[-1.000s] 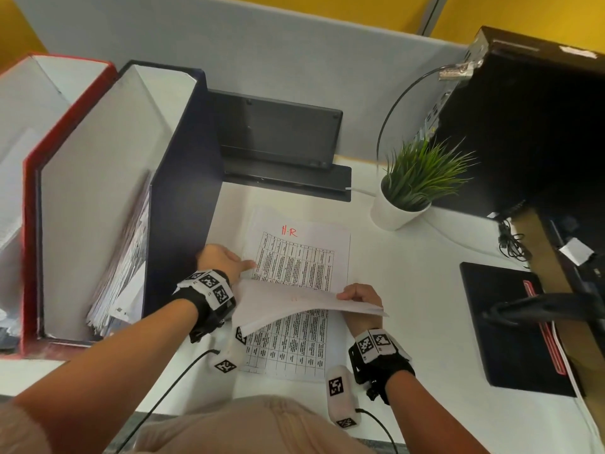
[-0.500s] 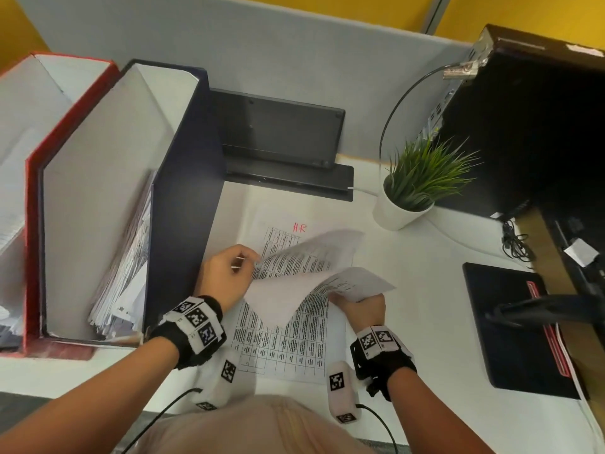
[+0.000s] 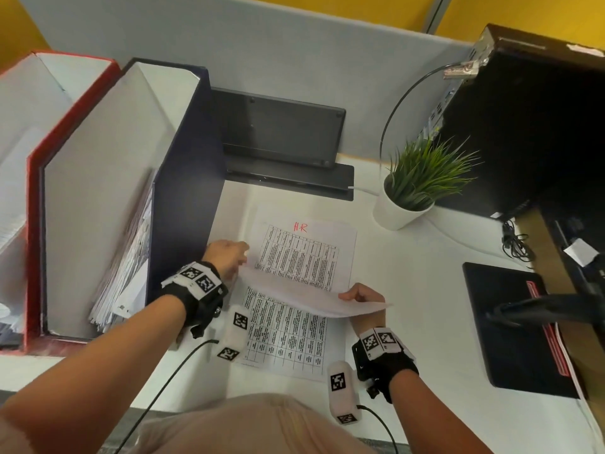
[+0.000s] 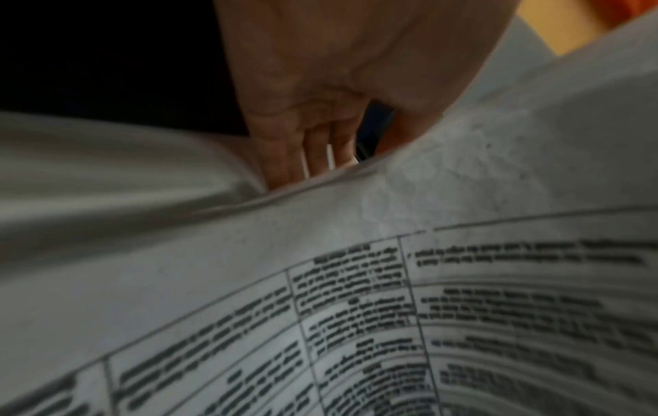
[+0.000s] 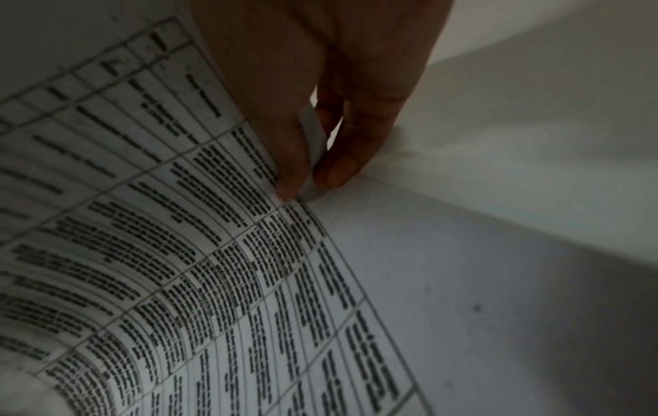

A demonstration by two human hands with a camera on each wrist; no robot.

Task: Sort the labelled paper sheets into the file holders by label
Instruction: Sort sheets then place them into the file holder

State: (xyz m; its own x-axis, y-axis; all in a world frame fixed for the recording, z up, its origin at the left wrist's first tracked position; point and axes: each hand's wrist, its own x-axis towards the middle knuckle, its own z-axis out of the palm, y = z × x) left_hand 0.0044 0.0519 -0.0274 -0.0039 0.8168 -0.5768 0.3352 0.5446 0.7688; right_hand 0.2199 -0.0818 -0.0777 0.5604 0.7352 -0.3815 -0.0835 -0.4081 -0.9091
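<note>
A paper sheet (image 3: pixel 311 294) hangs level just above the desk, blank side up, held at both ends. My left hand (image 3: pixel 240 260) grips its left edge beside the navy file holder (image 3: pixel 186 178). My right hand (image 3: pixel 355 294) pinches its right edge; in the right wrist view thumb and finger (image 5: pixel 331 174) close on the paper edge (image 5: pixel 313 157). In the left wrist view my fingers (image 4: pixel 313 152) reach behind the printed sheet (image 4: pixel 391 253). Under it lies a printed table sheet marked "HR" in red (image 3: pixel 304 253). A red file holder (image 3: pixel 36 152) stands left of the navy one.
The navy holder contains a leaning stack of papers (image 3: pixel 127 273). A dark flat device (image 3: pixel 281 132) stands at the back against the grey partition. A potted plant (image 3: pixel 422 178), a black computer case (image 3: pixel 523 119), cables (image 3: pixel 517 244) and a black pad (image 3: pixel 514 326) fill the right.
Half a second ago the sheet was curled up with its printed face showing; now it is stretched level again between both hands. The hands have barely shifted.
</note>
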